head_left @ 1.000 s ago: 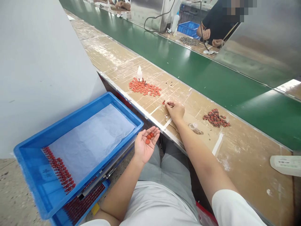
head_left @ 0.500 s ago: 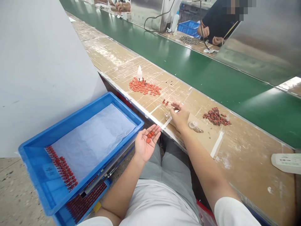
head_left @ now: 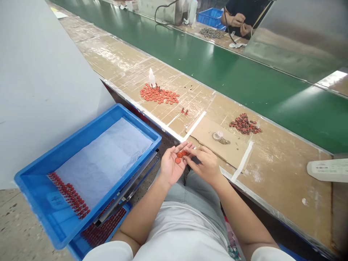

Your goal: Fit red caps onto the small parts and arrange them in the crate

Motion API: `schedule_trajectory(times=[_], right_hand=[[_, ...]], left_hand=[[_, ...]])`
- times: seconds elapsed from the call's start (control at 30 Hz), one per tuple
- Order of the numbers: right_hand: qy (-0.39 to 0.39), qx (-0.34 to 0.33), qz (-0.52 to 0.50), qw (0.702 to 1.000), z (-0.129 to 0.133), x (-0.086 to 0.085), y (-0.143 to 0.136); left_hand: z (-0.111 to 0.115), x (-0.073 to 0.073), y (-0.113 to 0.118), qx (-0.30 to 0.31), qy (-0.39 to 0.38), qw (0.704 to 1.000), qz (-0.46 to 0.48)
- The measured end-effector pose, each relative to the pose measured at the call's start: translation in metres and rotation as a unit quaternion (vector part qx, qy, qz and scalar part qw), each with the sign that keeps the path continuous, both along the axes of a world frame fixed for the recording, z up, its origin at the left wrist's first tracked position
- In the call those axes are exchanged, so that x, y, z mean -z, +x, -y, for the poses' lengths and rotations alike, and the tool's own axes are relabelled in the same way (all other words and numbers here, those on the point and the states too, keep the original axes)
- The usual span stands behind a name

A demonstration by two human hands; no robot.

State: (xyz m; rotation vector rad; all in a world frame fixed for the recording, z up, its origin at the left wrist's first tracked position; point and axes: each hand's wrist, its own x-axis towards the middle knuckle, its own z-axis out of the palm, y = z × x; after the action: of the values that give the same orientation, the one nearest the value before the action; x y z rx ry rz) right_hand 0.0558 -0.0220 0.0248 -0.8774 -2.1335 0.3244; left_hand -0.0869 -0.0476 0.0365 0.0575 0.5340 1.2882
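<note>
The left hand (head_left: 171,170) lies palm up, fingers uncurled, cradling red discs (head_left: 179,154). The right hand's (head_left: 205,165) fingers meet there; I can't tell if they grip one. A tipped palm could spill them.

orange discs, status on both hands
Left hand: palm up, holding orange discs. Right hand: at the discs, contact unclear. White bottle: upright at the loose disc pile.

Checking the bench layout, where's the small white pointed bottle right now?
In the head view, the bottle stands left of centre, toward the top, on the bench at the far edge of the loose orange discs.
</note>
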Motion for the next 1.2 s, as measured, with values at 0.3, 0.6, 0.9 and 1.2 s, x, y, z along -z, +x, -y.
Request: schedule_trajectory(times=[0.3,0.6,0.9,1.2], right_hand=[[-0.014,-0.023,0.058,0.998,-0.004,-0.006,0.015],[-0.086,-0.031,-0.005,0.996,-0.014,-0.019,0.018],[-0.095,0.004,-0.064,0.993,-0.019,-0.015,0.019],[-0.049,0.013,-0.024,0.998,-0.020,-0.031,0.043]], left_hand=[[0.003,0.008,0.010,0.014,-0.002,1.000,0.009],[-0.003,0.001,0.007,0.057,-0.014,0.998,0.025],[-0.010,0.004,0.009,0.090,-0.008,0.996,-0.024],[-0.020,-0.007,0.023,0.149,-0.005,0.989,-0.012]])
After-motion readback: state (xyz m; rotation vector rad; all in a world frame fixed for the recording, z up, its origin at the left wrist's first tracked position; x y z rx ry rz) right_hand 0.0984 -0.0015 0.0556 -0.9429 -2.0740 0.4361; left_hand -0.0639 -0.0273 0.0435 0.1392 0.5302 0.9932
